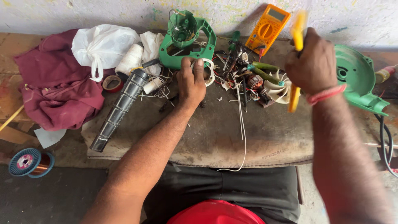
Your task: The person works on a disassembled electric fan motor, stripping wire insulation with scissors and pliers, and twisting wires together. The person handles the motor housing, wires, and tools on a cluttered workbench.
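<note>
A worn worktop [232,137] fills mid-frame, with a maroon cloth [58,87] and white bag [103,45] at upper left, green housings [195,41] at top centre and a green cover [356,79] at right, and an orange meter [268,27] at top. The left hand [191,83], centre, has its fingers closed on a white ring [209,70] just below the housings. The right hand [313,66], upper right, is clenched on a blurred yellow-handled tool [297,37] above a white fan [280,89].
</note>
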